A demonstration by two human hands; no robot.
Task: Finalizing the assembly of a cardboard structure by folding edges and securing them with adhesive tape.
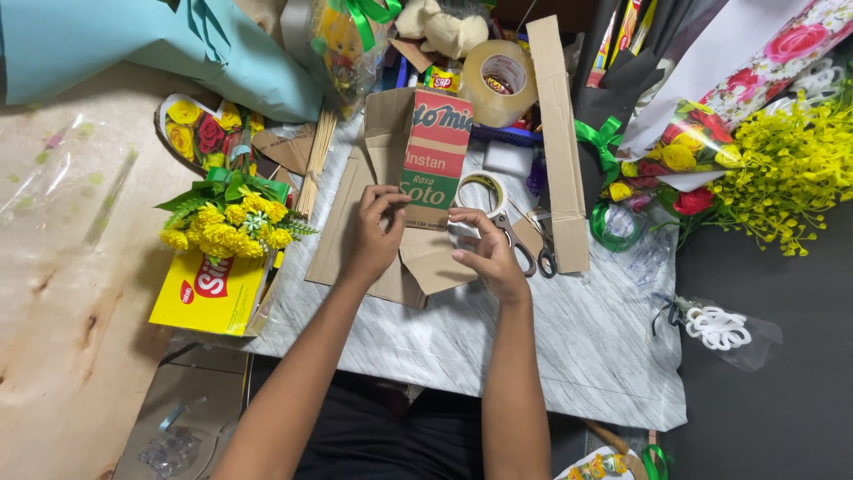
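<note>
My left hand [373, 233] and my right hand [487, 253] hover close together over a flattened brown cardboard box [418, 258] on the marble-patterned tabletop [533, 347]. The fingertips of both hands pinch something thin and clear between them, probably a strip of tape; it is too small to tell for sure. A small roll of white tape [482, 191] lies just behind my right hand. Scissors [526, 249] with dark handles lie right beside that hand.
A big roll of clear tape [499, 82] and a long cardboard strip [562, 142] sit at the back. Yellow artificial flowers [233, 222] lie left on a yellow box [211, 289]. Flower bunches [782, 169], green ribbon [597, 138] and wrapped white flowers [720, 329] lie right.
</note>
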